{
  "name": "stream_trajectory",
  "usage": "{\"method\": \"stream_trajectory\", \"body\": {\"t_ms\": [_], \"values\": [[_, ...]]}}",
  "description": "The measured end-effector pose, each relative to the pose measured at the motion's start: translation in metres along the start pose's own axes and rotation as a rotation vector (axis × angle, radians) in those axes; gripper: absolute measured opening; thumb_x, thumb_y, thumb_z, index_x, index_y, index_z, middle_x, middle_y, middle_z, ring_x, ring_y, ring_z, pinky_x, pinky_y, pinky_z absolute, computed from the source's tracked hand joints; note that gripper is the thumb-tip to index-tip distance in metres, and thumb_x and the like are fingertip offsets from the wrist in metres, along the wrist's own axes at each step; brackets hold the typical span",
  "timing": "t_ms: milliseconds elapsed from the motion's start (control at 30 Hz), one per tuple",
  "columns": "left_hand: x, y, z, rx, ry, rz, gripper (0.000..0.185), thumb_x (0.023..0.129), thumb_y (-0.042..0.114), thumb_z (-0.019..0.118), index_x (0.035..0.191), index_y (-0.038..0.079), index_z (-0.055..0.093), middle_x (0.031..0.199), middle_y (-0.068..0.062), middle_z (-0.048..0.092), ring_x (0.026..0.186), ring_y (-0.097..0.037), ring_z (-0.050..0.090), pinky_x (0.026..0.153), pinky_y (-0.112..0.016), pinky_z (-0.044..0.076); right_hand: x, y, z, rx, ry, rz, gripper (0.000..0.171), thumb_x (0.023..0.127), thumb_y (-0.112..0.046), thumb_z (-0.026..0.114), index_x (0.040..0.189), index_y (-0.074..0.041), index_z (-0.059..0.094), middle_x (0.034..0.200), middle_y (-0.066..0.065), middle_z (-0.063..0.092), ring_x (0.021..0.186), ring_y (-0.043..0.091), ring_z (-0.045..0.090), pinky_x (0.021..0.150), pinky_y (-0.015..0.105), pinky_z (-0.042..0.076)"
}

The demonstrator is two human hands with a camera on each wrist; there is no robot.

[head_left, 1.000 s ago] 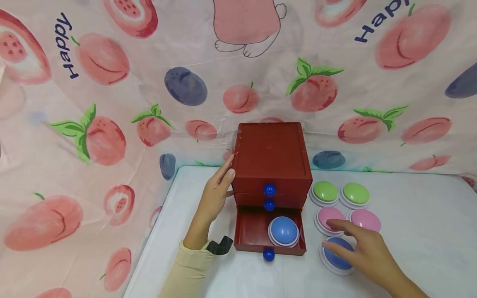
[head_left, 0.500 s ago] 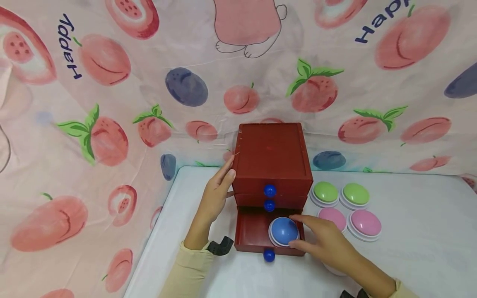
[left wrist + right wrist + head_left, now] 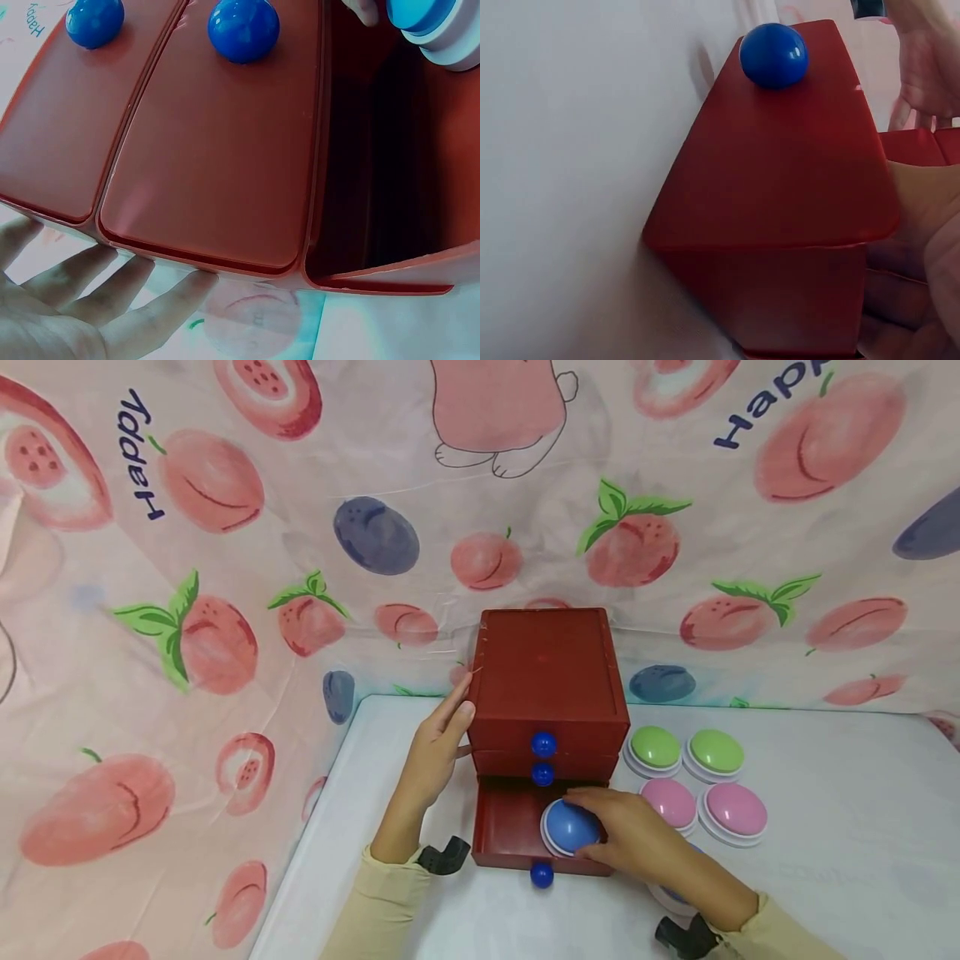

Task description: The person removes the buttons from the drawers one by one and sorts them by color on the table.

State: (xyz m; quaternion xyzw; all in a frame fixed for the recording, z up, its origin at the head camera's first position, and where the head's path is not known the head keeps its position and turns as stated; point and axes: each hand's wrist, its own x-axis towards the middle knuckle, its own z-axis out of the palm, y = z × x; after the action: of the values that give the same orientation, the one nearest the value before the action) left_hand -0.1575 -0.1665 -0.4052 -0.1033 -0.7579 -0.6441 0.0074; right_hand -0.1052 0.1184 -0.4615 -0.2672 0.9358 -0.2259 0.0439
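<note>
A dark red drawer cabinet [image 3: 543,668] with blue ball knobs stands on the table, its bottom drawer [image 3: 504,827] pulled out. In the right part of that drawer sits a round push button [image 3: 570,827] with a blue dome and white base. My right hand [image 3: 637,835] reaches over the drawer's right wall and grips this button between thumb and fingers. Against the cabinet's left side, my left hand [image 3: 431,752] rests with straight fingers; the left wrist view shows those fingers [image 3: 161,315] along the cabinet's edge. The right wrist view hides the button behind the drawer wall [image 3: 780,165].
Right of the cabinet lie two green buttons [image 3: 656,747] and two pink buttons [image 3: 737,808]. Another blue button [image 3: 671,897] is mostly covered by my right forearm. A fruit-patterned cloth [image 3: 487,560] hangs behind the white table [image 3: 840,835].
My right hand has moved left from above the blue button on the table to the blue button in the drawer and closed round it. The left hand has stayed on the cabinet.
</note>
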Motion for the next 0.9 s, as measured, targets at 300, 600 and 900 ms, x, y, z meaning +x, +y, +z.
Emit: {"method": "stream_trajectory", "body": {"t_ms": [300, 600, 900], "values": [[0.0011, -0.0015, -0.0003, -0.002, -0.005, 0.002, 0.052, 0.107, 0.046, 0.048, 0.157, 0.039, 0.038, 0.163, 0.008, 0.037, 0.141, -0.026, 0.050, 0.093, -0.053, 0.059, 0.0072, 0.0025, 0.0046, -0.069, 0.001, -0.040, 0.070, 0.069, -0.030, 0.095, 0.131, -0.010, 0.069, 0.129, 0.007, 0.070, 0.121, 0.031, 0.065, 0.097, 0.056, 0.055], [0.0010, -0.0030, -0.0010, 0.014, -0.003, 0.001, 0.053, 0.107, 0.047, 0.047, 0.158, 0.038, 0.037, 0.163, 0.008, 0.038, 0.141, -0.026, 0.051, 0.093, -0.053, 0.059, 0.0097, 0.0007, 0.0069, -0.105, -0.011, 0.003, 0.071, 0.068, -0.031, 0.095, 0.132, -0.012, 0.068, 0.127, 0.005, 0.071, 0.122, 0.030, 0.064, 0.096, 0.059, 0.054], [0.0007, -0.0012, -0.0006, 0.009, -0.005, 0.004, 0.052, 0.107, 0.047, 0.048, 0.157, 0.040, 0.037, 0.163, 0.008, 0.038, 0.141, -0.027, 0.050, 0.093, -0.053, 0.059, 0.0104, 0.0001, 0.0090, -0.192, 0.025, -0.034, 0.068, 0.068, -0.040, 0.094, 0.127, -0.014, 0.071, 0.120, 0.004, 0.074, 0.116, 0.027, 0.067, 0.097, 0.058, 0.053]]}}
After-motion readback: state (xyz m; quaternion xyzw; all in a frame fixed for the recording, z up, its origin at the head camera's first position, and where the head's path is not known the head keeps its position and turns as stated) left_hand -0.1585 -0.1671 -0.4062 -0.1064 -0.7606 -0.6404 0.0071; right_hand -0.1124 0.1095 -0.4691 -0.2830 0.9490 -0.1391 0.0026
